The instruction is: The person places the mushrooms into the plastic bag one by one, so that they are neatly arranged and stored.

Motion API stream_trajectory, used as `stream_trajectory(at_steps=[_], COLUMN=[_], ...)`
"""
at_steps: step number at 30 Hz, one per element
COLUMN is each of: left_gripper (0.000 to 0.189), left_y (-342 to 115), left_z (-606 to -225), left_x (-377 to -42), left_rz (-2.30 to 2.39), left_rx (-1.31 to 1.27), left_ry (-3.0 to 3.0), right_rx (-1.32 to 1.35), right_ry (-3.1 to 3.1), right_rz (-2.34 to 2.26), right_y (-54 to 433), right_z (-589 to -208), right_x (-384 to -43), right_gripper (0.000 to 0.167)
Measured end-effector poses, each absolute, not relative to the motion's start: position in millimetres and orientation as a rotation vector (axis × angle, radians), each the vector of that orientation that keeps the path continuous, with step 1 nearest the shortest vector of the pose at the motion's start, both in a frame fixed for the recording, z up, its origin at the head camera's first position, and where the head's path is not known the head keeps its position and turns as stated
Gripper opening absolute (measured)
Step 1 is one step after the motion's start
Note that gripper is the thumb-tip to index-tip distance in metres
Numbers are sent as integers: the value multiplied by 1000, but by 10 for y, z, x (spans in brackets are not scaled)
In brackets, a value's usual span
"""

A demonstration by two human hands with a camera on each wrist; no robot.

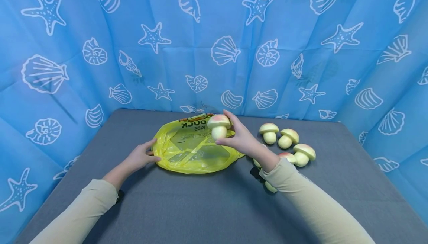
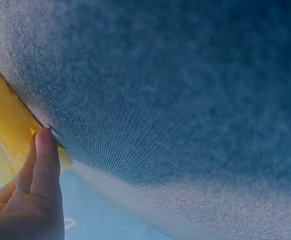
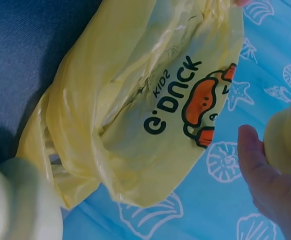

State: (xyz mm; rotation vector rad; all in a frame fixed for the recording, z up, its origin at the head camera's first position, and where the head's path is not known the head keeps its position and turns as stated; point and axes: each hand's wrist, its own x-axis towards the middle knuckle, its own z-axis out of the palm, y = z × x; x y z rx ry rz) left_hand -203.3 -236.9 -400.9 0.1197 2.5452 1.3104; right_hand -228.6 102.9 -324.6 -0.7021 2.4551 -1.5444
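Left hand point(image 1: 142, 155): your fingers grip the bag point(image 1: 182, 168)
Right hand point(image 1: 242, 135): your fingers clamp a mushroom point(image 1: 219, 125)
Other mushrooms point(image 1: 304, 154): on the table point(image 1: 187, 206), right of the bag

Curtain point(image 1: 207, 65), blue, hanging in folds, printed with white starfish point(image 1: 259, 5) and seashells point(image 1: 224, 50); before it, one table point(image 1: 187, 206), grey, woven-textured top.

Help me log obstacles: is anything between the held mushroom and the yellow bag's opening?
Nothing visible is: the way from the mushroom in the right hand to the yellow bag looks clear. The left hand holds the bag's left edge, and the other mushrooms lie to the right.
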Motion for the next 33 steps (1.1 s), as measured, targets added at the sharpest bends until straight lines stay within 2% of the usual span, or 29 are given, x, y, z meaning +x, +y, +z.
stream_trajectory(at_steps=[22, 29, 33], left_gripper=[82, 83, 83], left_y=[-2387, -2380, -2374], left_z=[-4054, -4030, -4029], left_x=[-2058, -2041, -2044], left_rz=[1320, 1331, 1329], left_rx=[138, 134, 122], left_ry=[2548, 2532, 2527], right_rx=[-609, -603, -597], right_ry=[2138, 2093, 2072], right_rz=[-1745, -1810, -1836], right_y=[819, 794, 751], right_z=[-3343, -3382, -3389], right_x=[-2304, -2317, -2333], right_gripper=[90, 73, 69])
